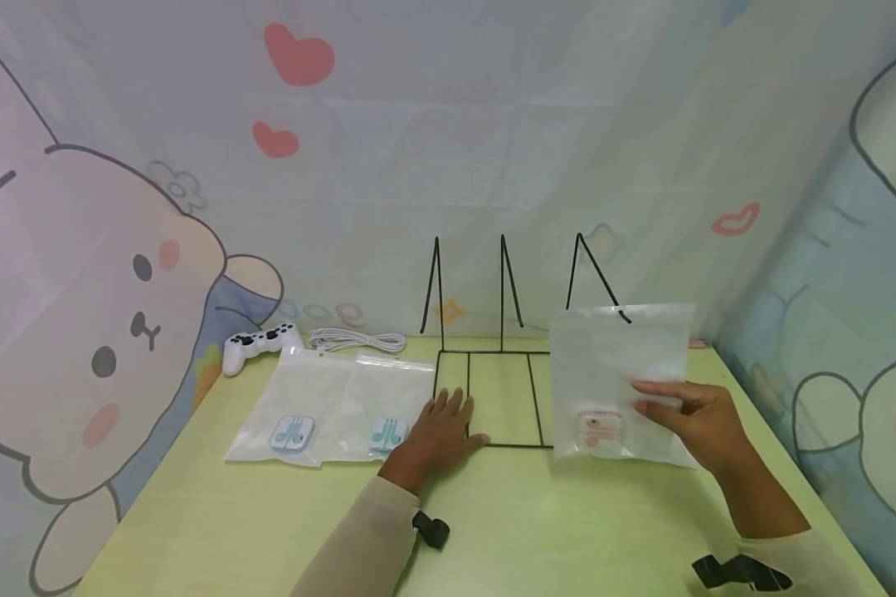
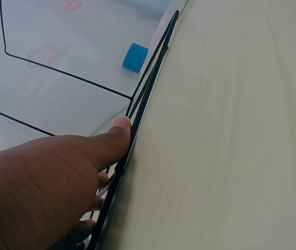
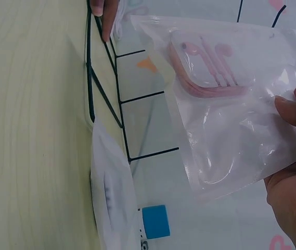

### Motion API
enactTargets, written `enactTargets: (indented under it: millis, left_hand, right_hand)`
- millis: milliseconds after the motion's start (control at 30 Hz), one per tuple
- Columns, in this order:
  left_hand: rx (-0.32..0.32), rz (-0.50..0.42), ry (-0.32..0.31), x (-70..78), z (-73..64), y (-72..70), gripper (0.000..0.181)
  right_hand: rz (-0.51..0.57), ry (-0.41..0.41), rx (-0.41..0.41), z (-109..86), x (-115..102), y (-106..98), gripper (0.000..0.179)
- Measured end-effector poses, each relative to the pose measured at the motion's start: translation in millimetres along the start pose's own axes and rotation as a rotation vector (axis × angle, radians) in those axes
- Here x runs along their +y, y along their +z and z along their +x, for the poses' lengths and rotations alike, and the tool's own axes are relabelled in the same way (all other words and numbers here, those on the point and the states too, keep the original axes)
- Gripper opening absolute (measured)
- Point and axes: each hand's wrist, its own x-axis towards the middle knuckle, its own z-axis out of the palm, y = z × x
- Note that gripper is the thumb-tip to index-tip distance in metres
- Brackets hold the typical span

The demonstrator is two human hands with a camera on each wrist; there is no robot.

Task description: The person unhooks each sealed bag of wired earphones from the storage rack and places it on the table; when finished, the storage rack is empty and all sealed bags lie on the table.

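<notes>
My right hand [image 1: 698, 423] pinches the right edge of a clear plastic bag [image 1: 620, 356] holding pink earphones [image 3: 207, 67] in a case. The bag hangs upright by the right hook of a black wire rack [image 1: 503, 290]; the hook's tip shows over its top edge, but whether it passes through a hole I cannot tell. My left hand [image 1: 436, 435] rests with spread fingers on the rack's base at its left side, and its thumb [image 2: 117, 136] touches the wire. Beside that hand lie clear bags [image 1: 336, 385] with blue earphones [image 1: 293, 433] in cases.
A white game controller [image 1: 261, 342] and a coiled white cable [image 1: 356, 340] lie at the table's back left. A blue block-like object [image 3: 155, 221] and another white bag [image 3: 114, 192] appear in the right wrist view. A printed cloth [image 1: 388, 149] hangs behind the table.
</notes>
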Motion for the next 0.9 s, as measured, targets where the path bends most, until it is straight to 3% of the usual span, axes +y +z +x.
enactTargets:
  millis: [233, 533, 667, 900]
  left_hand:
    - [-0.007, -0.008, -0.007, 0.8, 0.2, -2.0, 0.082]
    - [0.005, -0.013, -0.004, -1.2, 1.0, 2.5, 0.082]
    - [0.012, -0.015, -0.003, -1.3, 2.0, 2.1, 0.082]
    - [0.003, -0.023, -0.011, -1.7, 2.3, 2.9, 0.083]
  right_hand:
    - [-0.076, -0.093, 0.057, -6.0, 1, 3, 0.031]
    - [0.099, -0.32, 0.011, -5.3, 9, 10, 0.034]
    - [0.102, -0.343, 0.005, -4.4, 9, 12, 0.034]
    - [0.06, -0.305, 0.015, -5.8, 12, 12, 0.032]
